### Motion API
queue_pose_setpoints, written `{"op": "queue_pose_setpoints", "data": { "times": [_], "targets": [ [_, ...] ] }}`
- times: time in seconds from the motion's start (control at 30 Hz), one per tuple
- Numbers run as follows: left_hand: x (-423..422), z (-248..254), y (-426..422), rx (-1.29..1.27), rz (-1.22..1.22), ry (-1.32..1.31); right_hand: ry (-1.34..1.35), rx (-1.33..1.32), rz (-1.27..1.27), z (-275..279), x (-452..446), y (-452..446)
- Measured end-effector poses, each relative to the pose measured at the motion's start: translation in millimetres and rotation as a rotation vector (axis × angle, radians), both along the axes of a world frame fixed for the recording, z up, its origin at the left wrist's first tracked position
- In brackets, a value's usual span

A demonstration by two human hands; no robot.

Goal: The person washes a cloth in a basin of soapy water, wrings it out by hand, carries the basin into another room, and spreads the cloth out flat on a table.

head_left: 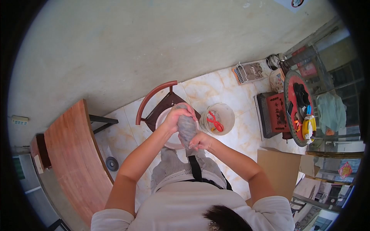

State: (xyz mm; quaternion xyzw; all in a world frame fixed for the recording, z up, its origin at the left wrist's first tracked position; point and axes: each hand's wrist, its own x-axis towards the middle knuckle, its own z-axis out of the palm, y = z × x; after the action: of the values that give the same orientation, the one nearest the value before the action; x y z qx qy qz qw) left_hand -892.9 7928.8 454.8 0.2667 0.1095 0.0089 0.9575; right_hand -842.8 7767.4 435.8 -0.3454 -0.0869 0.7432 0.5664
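A grey, wrinkled, cloth-like bundle (187, 127) is held between both hands, above a pale round basin (162, 118) on a dark chair seat. My left hand (180, 116) wraps round its upper end, fingers curled. Lower down, my right hand (200, 141) grips the bottom end with bent fingers. The bundle looks twisted and narrows toward the right hand. What lies inside the basin is mostly hidden by the hands and the bundle.
The chair's curved wooden back (148, 98) faces the wall. To the right, a whitish bucket (227, 119) holds a red tool (216, 122). A wooden table (73, 154) stands left; a round red table (290, 92) with items and a cardboard box (278, 169) stand right.
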Motion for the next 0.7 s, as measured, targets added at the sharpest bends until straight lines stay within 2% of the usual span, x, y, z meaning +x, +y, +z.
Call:
{"op": "queue_pose_setpoints", "data": {
  "times": [0.2, 0.3, 0.37, 0.43, 0.6, 0.7],
  "targets": [
    [-5.2, -12.3, 0.3, 0.052, -0.014, 0.046, 0.029, -0.011, 0.066, -34.3, -3.4, -6.7],
    [-2.1, -31.1, 8.4, 0.115, 0.009, 0.014, -0.041, -0.154, 0.075, -27.7, 3.2, -3.1],
    [-4.8, -23.5, -0.8, 0.090, 0.111, 0.005, -0.191, -0.151, 0.093, -10.0, 6.0, 4.7],
    [-4.8, 13.5, -14.0, -0.002, 0.320, 0.004, -0.361, -0.129, 0.135, 7.1, 18.1, 6.1],
    [-27.9, -13.5, -38.8, 0.049, 0.296, 0.010, -0.835, 0.057, 0.239, 34.5, 43.0, 0.9],
    [-36.2, -6.8, -61.0, 0.389, 0.460, 0.167, -0.758, 0.036, 0.261, 19.7, 53.2, -0.5]
  ]
}}
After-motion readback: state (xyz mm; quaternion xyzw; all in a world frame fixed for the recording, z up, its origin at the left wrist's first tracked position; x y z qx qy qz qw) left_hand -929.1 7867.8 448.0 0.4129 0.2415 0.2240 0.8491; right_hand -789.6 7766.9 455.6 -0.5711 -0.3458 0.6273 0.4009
